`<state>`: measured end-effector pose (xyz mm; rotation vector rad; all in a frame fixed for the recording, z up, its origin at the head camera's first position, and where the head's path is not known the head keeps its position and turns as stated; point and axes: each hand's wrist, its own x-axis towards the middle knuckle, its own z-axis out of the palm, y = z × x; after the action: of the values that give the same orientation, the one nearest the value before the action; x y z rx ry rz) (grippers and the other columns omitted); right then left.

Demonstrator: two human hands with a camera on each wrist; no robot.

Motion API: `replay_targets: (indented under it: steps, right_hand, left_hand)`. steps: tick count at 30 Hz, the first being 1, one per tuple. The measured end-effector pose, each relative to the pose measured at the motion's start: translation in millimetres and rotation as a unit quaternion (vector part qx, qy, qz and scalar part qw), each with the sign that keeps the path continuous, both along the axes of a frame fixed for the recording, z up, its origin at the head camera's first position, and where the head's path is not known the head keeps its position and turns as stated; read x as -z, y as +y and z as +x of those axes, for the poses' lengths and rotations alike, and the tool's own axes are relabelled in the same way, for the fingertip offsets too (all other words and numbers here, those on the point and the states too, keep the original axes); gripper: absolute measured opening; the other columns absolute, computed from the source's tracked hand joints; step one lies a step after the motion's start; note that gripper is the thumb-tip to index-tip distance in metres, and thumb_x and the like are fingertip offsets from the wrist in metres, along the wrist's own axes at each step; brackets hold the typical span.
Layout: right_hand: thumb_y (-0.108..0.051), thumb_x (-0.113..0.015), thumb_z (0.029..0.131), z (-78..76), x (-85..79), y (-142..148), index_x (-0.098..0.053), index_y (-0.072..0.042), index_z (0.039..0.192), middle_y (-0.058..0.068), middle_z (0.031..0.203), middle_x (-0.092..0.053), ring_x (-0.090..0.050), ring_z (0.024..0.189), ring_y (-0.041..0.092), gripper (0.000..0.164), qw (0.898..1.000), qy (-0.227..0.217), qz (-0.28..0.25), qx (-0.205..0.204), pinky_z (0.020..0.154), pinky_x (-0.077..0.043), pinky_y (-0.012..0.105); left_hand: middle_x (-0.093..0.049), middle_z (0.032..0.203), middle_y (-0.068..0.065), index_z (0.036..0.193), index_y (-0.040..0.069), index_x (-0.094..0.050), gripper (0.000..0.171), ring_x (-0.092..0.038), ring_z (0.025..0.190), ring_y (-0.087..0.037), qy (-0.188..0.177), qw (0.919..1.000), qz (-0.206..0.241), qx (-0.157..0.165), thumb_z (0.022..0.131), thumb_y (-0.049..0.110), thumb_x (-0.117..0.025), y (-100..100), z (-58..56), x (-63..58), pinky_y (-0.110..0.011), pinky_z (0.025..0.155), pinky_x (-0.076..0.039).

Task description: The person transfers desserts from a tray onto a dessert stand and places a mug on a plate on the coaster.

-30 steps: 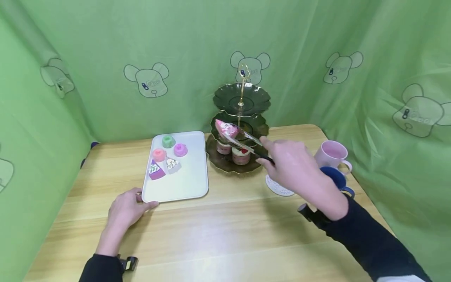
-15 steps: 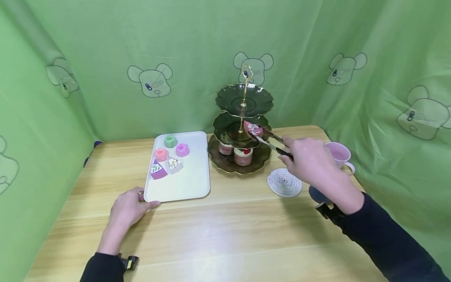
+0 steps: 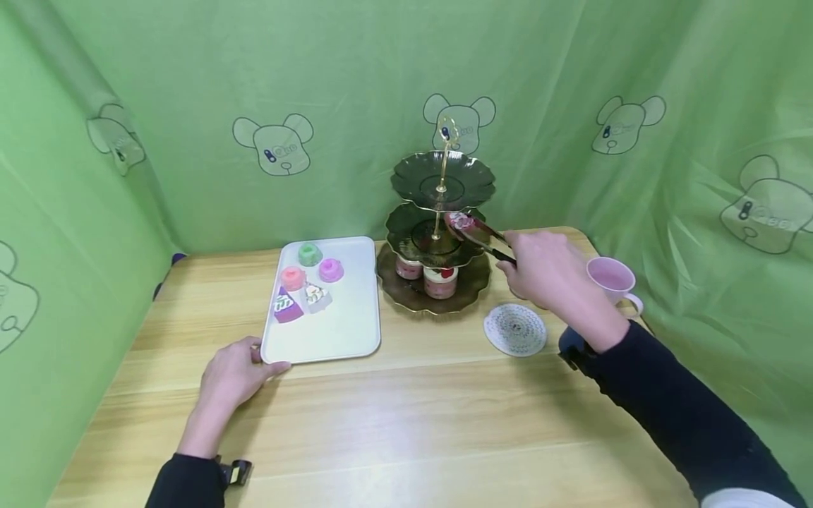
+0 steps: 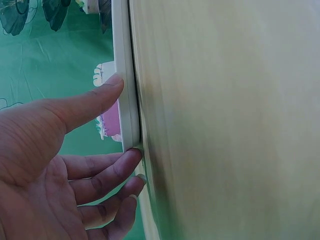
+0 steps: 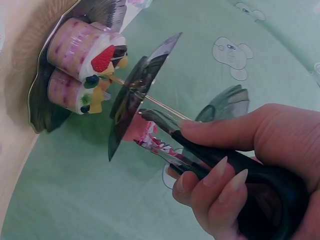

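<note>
My right hand [image 3: 549,271] grips a pair of black-handled tongs [image 5: 215,156]. Between the tong tips is a pink cake slice [image 3: 461,221] with a white and red top. It sits right at the middle tier of a dark, gold-rimmed three-tier stand [image 3: 406,229], and the right wrist view has the slice [image 5: 136,129] close against that plate. My left hand [image 3: 231,377] holds the near left corner of a white tray [image 3: 346,321], thumb along the front edge and fingers at the side. On the tray lie a purple cake slice [image 3: 287,307], a white slice [image 3: 316,298] and green, orange and purple ring-shaped cakes.
Cake cups [image 3: 441,283] topped with fruit stand on the stand's bottom tier. A round patterned coaster [image 3: 515,329] lies right of the stand. Beyond it are a pink mug [image 3: 611,276] and a dark blue cup [image 3: 571,341], partly behind the right forearm. A green curtain surrounds the table.
The tongs and pink slice have moved right, from the left side of the stand to the right part of its middle tier. My left hand keeps its hold on the tray corner.
</note>
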<state>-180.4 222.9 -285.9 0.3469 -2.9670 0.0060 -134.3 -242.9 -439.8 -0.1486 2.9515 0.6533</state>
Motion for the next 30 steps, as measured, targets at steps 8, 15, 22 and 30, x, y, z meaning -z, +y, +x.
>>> replay_targets:
  steps: [8,15,22,30]
  right_hand:
    - [-0.036,-0.058,0.087,-15.4,5.2,-7,-0.055,-0.009,0.106,0.014,0.081,-0.059,-0.057,0.074,0.034,0.033,1.0,-0.018,0.006,0.014,0.049,-0.043,0.046]
    - [-0.032,-0.059,0.086,-22.5,7.3,-12,-0.055,-0.008,0.107,0.015,0.083,-0.061,-0.058,0.074,0.034,0.033,1.0,-0.013,0.007,0.009,0.051,-0.044,0.045]
    - [-0.033,-0.06,0.086,-24.0,7.4,-12,-0.055,-0.008,0.107,0.015,0.084,-0.06,-0.057,0.073,0.035,0.033,1.0,-0.018,0.0,0.016,0.05,-0.044,0.044]
    - [-0.04,-0.058,0.085,-21.5,6.0,-12,-0.05,-0.009,0.123,0.016,0.088,-0.061,-0.056,0.073,0.033,0.049,0.999,-0.042,-0.003,0.035,0.053,-0.044,0.042]
  left_hand:
    - [-0.067,0.091,-0.006,0.112,0.008,-0.059,0.07,-0.056,0.077,-0.021,0.0,1.0,0.001,-0.001,0.065,0.057,-0.073,0,-0.1,-0.4,-0.032,0.059,-0.038]
    - [-0.068,0.092,-0.006,0.112,0.009,-0.059,0.07,-0.058,0.079,-0.021,0.005,1.0,0.002,-0.002,0.064,0.059,-0.073,-1,-0.6,1.8,-0.032,0.06,-0.038]
    - [-0.067,0.089,-0.004,0.112,0.009,-0.059,0.071,-0.057,0.077,-0.02,0.004,1.0,0.0,-0.003,0.064,0.06,-0.072,-2,-1.1,2.0,-0.032,0.059,-0.037]
    - [-0.067,0.089,-0.004,0.114,0.009,-0.059,0.073,-0.056,0.076,-0.02,0.003,1.0,0.002,-0.004,0.064,0.06,-0.072,-2,-1.2,2.9,-0.031,0.059,-0.037]
